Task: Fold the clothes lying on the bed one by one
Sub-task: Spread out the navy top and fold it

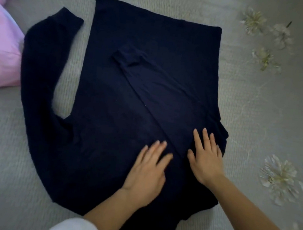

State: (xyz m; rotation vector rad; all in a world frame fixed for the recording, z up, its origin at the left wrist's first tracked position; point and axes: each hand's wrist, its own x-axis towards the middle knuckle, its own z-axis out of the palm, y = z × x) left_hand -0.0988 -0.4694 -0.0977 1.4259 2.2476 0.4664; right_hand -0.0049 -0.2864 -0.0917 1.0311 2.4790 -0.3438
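Smoothing is judged the step in hand. The navy sweater [122, 103] lies flat at the middle of the bed [257, 115]. The left hand [146, 171] and right hand [206, 160] rest on it toward the near edge, fingers straight, slightly apart, gripping nothing. 1 folded sleeve [150, 78] lies diagonally across the body. Pressure should be swept outward along its crease before the free sleeve [39, 68], curved toward the left edge, is brought in.
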